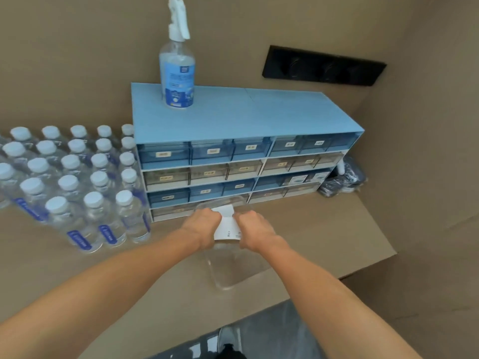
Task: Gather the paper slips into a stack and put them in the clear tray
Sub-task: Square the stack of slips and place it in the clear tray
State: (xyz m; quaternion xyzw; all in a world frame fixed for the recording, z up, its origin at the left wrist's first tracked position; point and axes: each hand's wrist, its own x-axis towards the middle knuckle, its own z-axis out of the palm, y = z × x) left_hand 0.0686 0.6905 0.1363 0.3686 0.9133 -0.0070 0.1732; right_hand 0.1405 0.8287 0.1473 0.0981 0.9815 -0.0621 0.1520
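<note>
Item, paper slips (228, 224): gathered into one stack, pinched between our left hand (203, 225) at nine o'clock and right hand (255, 229) at three, held over the clear tray (225, 275); we judge only release remains.

White slip stack (227, 225) over clear tray (228, 275)

Tan counter (324, 229): bottles (77, 182), drawer unit (233, 161), tray (228, 275).
</note>
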